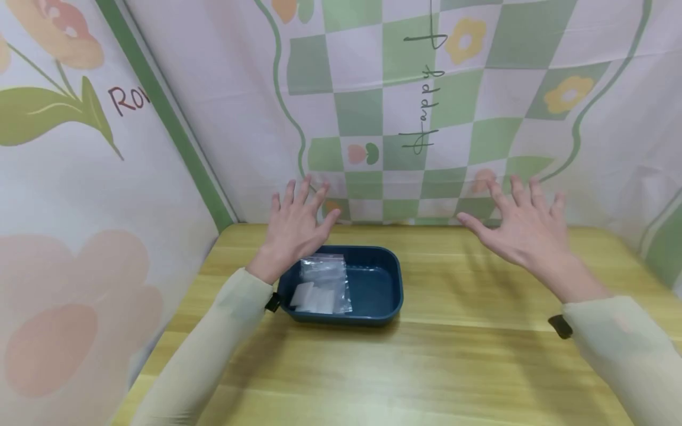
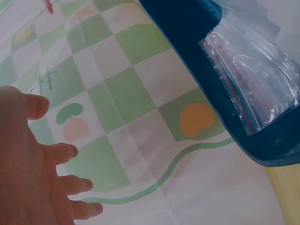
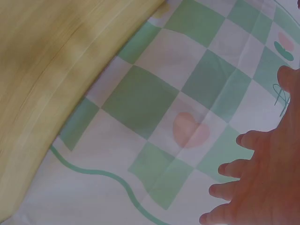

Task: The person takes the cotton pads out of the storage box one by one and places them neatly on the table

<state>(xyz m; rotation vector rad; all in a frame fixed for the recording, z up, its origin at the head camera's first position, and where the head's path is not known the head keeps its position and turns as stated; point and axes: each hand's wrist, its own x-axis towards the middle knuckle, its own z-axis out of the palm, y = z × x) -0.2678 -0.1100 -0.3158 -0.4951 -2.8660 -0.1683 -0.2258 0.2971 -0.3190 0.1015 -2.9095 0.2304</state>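
Observation:
Both hands are raised with fingers spread and hold nothing. In the head view the left hand (image 1: 296,228) hovers above the back left corner of a dark blue plastic tray (image 1: 375,319). Inside the tray's left half lie clear zip bags (image 1: 326,269) and small white flat pieces (image 1: 314,297); whether those pieces are inside the bags I cannot tell. The right hand (image 1: 527,228) is held in the air over the right back of the table, well apart from the tray. In the left wrist view the zip bags (image 2: 253,70) show red seal lines along one edge.
A wood-grain table (image 1: 437,373) carries the tray. Behind it hangs a green and white checked curtain (image 1: 405,112) with flowers and lettering. Another flowered curtain (image 1: 69,195) runs down the left side. A dark band (image 1: 560,326) sits at the right wrist.

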